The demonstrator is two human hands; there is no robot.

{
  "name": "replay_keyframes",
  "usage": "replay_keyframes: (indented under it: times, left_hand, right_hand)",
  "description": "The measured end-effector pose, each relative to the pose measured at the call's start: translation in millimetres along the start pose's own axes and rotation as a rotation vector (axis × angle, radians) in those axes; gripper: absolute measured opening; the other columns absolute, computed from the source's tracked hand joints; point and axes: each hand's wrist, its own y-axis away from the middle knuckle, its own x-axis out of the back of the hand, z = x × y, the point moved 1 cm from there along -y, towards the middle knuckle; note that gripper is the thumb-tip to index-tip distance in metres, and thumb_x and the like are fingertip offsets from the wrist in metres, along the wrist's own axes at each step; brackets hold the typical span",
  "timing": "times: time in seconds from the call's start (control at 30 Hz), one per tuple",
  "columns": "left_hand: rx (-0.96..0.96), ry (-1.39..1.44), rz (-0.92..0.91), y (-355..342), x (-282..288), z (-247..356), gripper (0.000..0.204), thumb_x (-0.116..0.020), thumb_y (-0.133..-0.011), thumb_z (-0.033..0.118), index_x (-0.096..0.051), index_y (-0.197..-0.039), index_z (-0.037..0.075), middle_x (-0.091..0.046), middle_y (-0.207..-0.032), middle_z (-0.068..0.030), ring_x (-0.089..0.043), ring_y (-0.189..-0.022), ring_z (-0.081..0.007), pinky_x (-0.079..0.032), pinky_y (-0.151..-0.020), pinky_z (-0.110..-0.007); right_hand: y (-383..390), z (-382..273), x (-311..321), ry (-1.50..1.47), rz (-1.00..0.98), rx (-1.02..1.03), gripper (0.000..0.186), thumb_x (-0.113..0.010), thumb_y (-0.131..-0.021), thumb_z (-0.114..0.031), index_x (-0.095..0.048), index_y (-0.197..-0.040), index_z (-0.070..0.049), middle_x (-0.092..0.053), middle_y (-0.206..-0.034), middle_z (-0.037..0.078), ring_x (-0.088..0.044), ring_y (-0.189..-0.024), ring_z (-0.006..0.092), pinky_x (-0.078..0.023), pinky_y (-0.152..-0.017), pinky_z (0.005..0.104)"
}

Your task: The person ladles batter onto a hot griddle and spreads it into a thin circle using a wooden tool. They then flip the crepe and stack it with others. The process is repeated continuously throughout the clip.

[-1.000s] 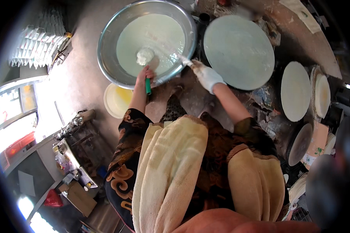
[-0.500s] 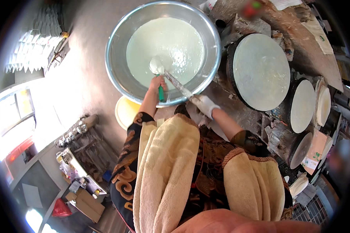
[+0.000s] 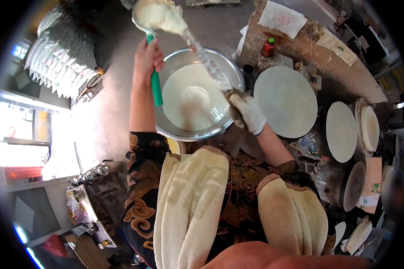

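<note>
My left hand (image 3: 148,60) is closed around the green handle of a ladle (image 3: 156,87), raised above the far left rim of a wide metal basin (image 3: 197,136). Thick white batter fills the ladle's bowl. In my right hand (image 3: 251,113), which wears a white glove, is a long batter-crusted stick (image 3: 205,56) slanting up to the left. Its far end, thickly coated with batter, lies against the ladle's bowl, so the end's shape is hidden. Below both tools, pale liquid batter (image 3: 182,96) stands in the basin, ripples at its middle.
Right of the basin sits a large round griddle (image 3: 285,103); farther right are a smaller one (image 3: 342,132) and a stack of pale round sheets (image 3: 370,122). A red bottle (image 3: 268,47) and a printed cloth (image 3: 283,19) rest on the ledge behind. A yellow tub (image 3: 175,145) shows under the basin.
Both hands have risen, carrying the ladle and stick up out of the basin; the ladle now holds batter. My view has tilted, so the basin appears lower.
</note>
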Motion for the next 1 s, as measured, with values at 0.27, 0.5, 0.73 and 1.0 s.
replay_keyframes:
  times: [0.27,0.5,0.73,1.0]
  left_hand:
    - [0.247,-0.154,0.079,16,35,-37,0.011,-0.046,-0.095,0.018,-0.043,-0.092,0.007,-0.038,-0.056,0.0023,-0.037,-0.039,-0.0049,-0.031,-0.031,-0.021]
    - [1.19,1.182,-0.253,40,7,-154,0.03,-0.039,-0.099,0.02,-0.038,-0.072,0.008,-0.035,-0.053,0.0025,-0.034,-0.037,-0.0063,-0.033,-0.032,-0.019]
    - [1.233,0.336,-0.509,44,-121,-176,0.01,-0.047,-0.096,0.018,-0.048,-0.096,0.008,-0.034,-0.052,0.0059,-0.03,-0.035,-0.0028,-0.026,-0.028,-0.016]
    - [1.561,0.638,-0.909,114,-348,-215,0.02,-0.036,-0.1,0.019,-0.048,-0.101,0.004,-0.034,-0.052,0.0016,-0.034,-0.036,-0.0069,-0.03,-0.029,-0.019]
  right_hand:
    - [-4,-16,22,0.039,-0.112,0.005,0.032,-0.045,-0.094,-0.031,-0.057,-0.104,-0.003,-0.048,-0.054,0.001,-0.038,-0.037,0.008,-0.029,-0.033,0.0233]
    - [73,96,111,0.152,0.078,-0.272,0.035,-0.051,-0.092,-0.036,-0.058,-0.095,-0.002,-0.049,-0.056,0.002,-0.039,-0.035,0.0089,-0.029,-0.031,0.0259]
    - [187,86,182,0.822,0.579,0.065,0.051,-0.058,-0.084,-0.038,-0.055,-0.126,-0.01,-0.065,-0.1,0.018,-0.064,-0.088,0.0282,-0.048,-0.078,0.0346]
    - [439,158,174,1.2,1.298,-0.296,0.035,-0.062,-0.083,-0.026,-0.06,-0.118,-0.025,-0.057,-0.089,0.011,-0.058,-0.083,0.0315,-0.047,-0.071,0.0403]
